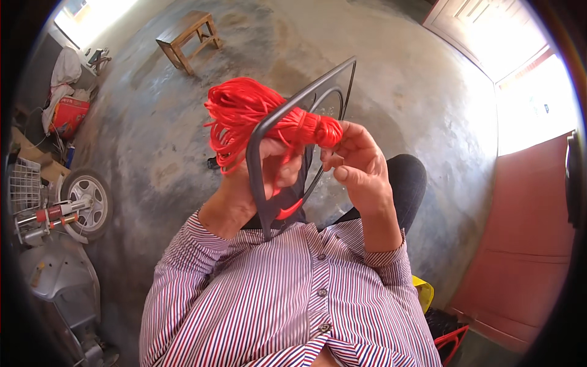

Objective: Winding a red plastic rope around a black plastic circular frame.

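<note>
A thick hank of red cord (244, 116) is held up in front of my chest, its loose loops fanned out to the left. Turns of cord bind it tightly toward its right end. My left hand (235, 189) is closed around the hank from below. A dark metal tube frame (309, 88) with a curved inner rod stands upright across my lap, passing in front of the left hand and part of the cord. My right hand (367, 168) has its fingers bent and closed at the bound end of the hank. More red shows low on the frame, partly hidden.
A small wooden stool (189, 37) stands on the concrete floor ahead. A scooter with its wheel (85, 202) and a wire basket (25, 183) is on the left, beyond it a red bag (68, 116). A reddish panel (520, 244) and a yellow item (423, 292) are on the right.
</note>
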`<state>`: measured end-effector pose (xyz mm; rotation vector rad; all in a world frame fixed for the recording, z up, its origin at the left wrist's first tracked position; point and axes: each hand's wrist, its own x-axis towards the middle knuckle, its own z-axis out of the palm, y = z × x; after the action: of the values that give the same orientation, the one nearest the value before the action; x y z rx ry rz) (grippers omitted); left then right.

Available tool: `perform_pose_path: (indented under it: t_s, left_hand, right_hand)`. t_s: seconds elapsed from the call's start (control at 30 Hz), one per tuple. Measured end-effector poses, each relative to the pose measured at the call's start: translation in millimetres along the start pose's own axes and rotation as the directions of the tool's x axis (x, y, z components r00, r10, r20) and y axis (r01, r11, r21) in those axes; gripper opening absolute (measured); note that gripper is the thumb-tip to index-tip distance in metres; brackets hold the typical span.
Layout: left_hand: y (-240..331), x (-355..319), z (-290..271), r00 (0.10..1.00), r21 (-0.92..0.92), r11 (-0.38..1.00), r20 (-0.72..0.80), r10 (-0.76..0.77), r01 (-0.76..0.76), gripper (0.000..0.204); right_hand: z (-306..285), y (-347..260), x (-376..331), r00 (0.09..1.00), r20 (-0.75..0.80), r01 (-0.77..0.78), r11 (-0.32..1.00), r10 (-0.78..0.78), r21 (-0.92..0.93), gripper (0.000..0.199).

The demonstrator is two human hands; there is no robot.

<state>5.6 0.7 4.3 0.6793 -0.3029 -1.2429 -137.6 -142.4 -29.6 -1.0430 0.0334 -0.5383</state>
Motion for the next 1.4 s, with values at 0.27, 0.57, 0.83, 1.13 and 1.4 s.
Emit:
perform_pose_path:
  t_s: [0.27,0.57,0.83,1.13,1.4]
  left_hand:
    - [-7,-1,5,0.995,0.099,0.995,-0.103,-0.003,0.013,0.034]
    - [10,-1,-16,0.993,0.031,0.999,0.122,0.002,-0.006,0.051]
    - [17,-8,-32,0.989,0.046,0.994,0.107,0.097,-0.103,0.041]
    - [15,-12,-20,0.948,0.177,0.983,0.303,-0.094,0.041,0.054]
    - [-6,-19,29,0.974,0.204,0.978,0.227,-0.012,-0.035,0.046]
  right_hand:
    - [26,-9,11,0.918,0.049,0.359,0.769,-0.394,-0.528,0.055]
    - [-16,-52,18,0.788,-0.453,0.476,0.879,-0.416,0.022,0.026]
    - [-38,-39,-14,0.942,-0.299,0.036,0.931,-0.153,-0.363,0.026]
    - [-34,10,0,0.966,-0.253,-0.208,0.717,0.045,-0.666,0.048]
    - [-15,-5,50,0.994,-0.102,-0.05,0.998,0.047,-0.026,0.044]
